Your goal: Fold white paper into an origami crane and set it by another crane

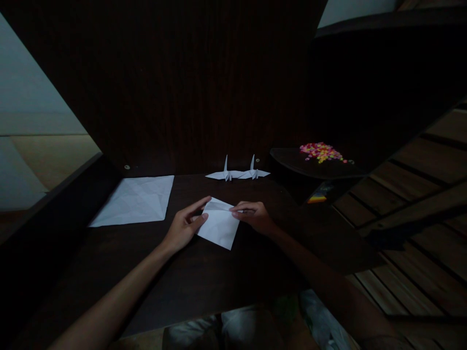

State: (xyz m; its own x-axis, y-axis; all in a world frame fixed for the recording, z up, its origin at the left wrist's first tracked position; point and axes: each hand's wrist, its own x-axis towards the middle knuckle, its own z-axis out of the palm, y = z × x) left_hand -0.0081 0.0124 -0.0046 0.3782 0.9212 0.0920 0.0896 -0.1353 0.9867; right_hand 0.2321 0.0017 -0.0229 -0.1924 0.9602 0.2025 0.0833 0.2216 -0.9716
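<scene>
Dimness is swallowing the back panel (pixel 175 87) — perhaps hiding detail — while the folded paper (pixel 219 227) is showing pale.

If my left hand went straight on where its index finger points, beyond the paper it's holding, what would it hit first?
Your left hand would probably meet the folded white paper figures by the back panel first, though depth is hard to judge.

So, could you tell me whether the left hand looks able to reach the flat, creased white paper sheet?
Probably yes: nothing visible stands between the left hand and the flat, creased white paper sheet, though the hand would likely need to release the small, squarish white paper first.
</scene>
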